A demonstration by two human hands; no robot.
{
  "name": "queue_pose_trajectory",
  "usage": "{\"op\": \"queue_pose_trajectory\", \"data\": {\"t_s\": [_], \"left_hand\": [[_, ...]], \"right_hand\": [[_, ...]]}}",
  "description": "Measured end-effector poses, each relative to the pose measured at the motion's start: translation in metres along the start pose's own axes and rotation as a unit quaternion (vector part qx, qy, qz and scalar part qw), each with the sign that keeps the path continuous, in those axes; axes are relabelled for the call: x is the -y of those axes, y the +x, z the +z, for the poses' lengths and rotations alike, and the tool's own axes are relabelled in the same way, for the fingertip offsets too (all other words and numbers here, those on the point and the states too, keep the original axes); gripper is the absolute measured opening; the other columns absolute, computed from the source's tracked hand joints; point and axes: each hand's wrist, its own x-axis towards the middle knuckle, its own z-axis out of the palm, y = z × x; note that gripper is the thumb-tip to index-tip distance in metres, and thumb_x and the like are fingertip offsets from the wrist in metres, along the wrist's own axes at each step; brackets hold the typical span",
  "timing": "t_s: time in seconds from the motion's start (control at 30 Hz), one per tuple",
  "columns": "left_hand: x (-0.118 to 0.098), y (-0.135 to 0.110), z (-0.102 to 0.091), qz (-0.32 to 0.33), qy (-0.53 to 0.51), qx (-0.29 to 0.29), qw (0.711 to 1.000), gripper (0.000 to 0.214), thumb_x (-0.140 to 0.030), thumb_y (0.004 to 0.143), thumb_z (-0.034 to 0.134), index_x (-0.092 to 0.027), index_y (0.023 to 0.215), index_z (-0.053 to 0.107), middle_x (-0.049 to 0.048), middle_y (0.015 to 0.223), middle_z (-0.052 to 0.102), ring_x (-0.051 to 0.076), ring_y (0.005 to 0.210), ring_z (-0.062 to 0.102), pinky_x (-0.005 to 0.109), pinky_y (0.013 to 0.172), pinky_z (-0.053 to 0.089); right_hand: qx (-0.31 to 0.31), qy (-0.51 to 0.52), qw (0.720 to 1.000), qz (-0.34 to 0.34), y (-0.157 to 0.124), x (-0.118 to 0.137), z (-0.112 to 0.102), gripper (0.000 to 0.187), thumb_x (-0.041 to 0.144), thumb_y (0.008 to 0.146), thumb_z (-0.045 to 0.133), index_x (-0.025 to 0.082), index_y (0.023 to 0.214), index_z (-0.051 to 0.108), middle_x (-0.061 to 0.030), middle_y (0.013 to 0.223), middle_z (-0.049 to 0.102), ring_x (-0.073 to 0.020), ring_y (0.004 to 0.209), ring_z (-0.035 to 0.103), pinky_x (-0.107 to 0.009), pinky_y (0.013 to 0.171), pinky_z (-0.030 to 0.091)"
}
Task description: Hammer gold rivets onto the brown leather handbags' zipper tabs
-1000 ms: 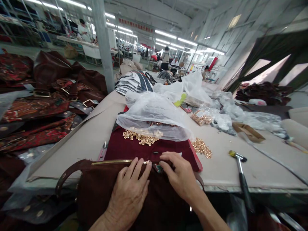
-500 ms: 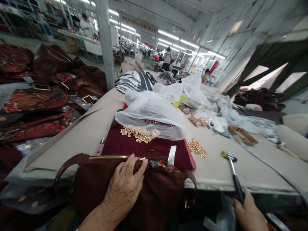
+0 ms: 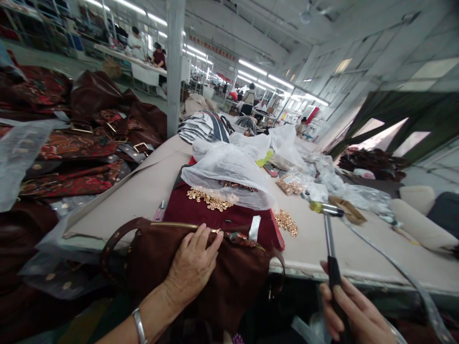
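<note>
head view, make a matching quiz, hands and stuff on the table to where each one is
Things
1 right hand
2 left hand
3 gold stud heap beside the maroon fabric
4 clear plastic bag

Places
a draped over the maroon fabric
b on the brown handbag
c on the beige table
d round the black handle of a hammer

Pairs: 1d, 2b, 3c, 4a

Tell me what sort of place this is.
Probably a handbag factory workshop: a dark brown handbag with a gold zip on a long beige worktable, loose gold metal studs, and heaped red-patterned bags with buckles.
</note>
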Motion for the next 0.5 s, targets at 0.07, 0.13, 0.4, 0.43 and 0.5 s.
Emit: {"op": "queue_pose_trajectory", "data": {"t_s": [0.07, 0.13, 0.4, 0.43, 0.5], "left_hand": [[0.0, 0.0, 0.0, -0.003, 0.001, 0.003, 1.0, 0.042, -0.019, 0.092, 0.057, -0.022, 0.134, 0.058, 0.0159, 0.131, 0.06, 0.032, 0.13, 0.051, 0.045, 0.103, 0.042], [0.0, -0.001, 0.001, -0.006, -0.002, 0.005, 1.0, 0.043, -0.02, 0.091, 0.059, -0.023, 0.134, 0.058, 0.0154, 0.131, 0.06, 0.031, 0.131, 0.05, 0.045, 0.103, 0.041], [0.0, -0.004, 0.005, -0.01, -0.014, -0.017, 1.0, 0.042, -0.022, 0.09, 0.061, -0.023, 0.132, 0.059, 0.0161, 0.131, 0.06, 0.031, 0.132, 0.05, 0.044, 0.103, 0.04], [0.0, -0.004, 0.006, -0.009, -0.017, -0.02, 1.0, 0.041, -0.021, 0.09, 0.06, -0.023, 0.131, 0.06, 0.0162, 0.131, 0.06, 0.031, 0.132, 0.05, 0.044, 0.103, 0.04], [0.001, -0.004, 0.006, -0.005, -0.022, -0.025, 0.999, 0.037, -0.019, 0.091, 0.058, -0.024, 0.127, 0.062, 0.0168, 0.131, 0.06, 0.032, 0.132, 0.05, 0.045, 0.103, 0.04]], "right_hand": [[0.058, -0.037, 0.997, -0.018, -0.002, 0.006, 0.025, 0.064, 0.056, 0.073, 0.08, 0.023, 0.123, 0.06, 0.0029, 0.068, 0.058, -0.0078, 0.041, 0.04, -0.019, 0.034, 0.034], [0.103, -0.105, 0.988, -0.049, -0.002, 0.006, 0.047, 0.064, 0.057, 0.08, 0.073, 0.021, 0.131, 0.057, 0.0043, 0.063, 0.055, -0.0077, 0.04, 0.04, -0.017, 0.034, 0.031], [0.24, -0.398, 0.838, -0.285, -0.004, -0.007, 0.097, 0.048, 0.036, 0.098, 0.043, 0.023, 0.142, 0.055, -0.0025, 0.069, 0.064, -0.0171, 0.059, 0.06, -0.027, 0.062, 0.056], [0.247, -0.421, 0.82, -0.298, -0.002, -0.008, 0.099, 0.048, 0.035, 0.098, 0.041, 0.02, 0.141, 0.056, -0.0042, 0.071, 0.067, -0.0181, 0.058, 0.062, -0.028, 0.063, 0.058], [0.248, -0.445, 0.804, -0.307, 0.001, -0.007, 0.101, 0.049, 0.033, 0.098, 0.038, 0.017, 0.141, 0.056, -0.008, 0.08, 0.074, -0.0204, 0.062, 0.068, -0.031, 0.068, 0.06]]}}
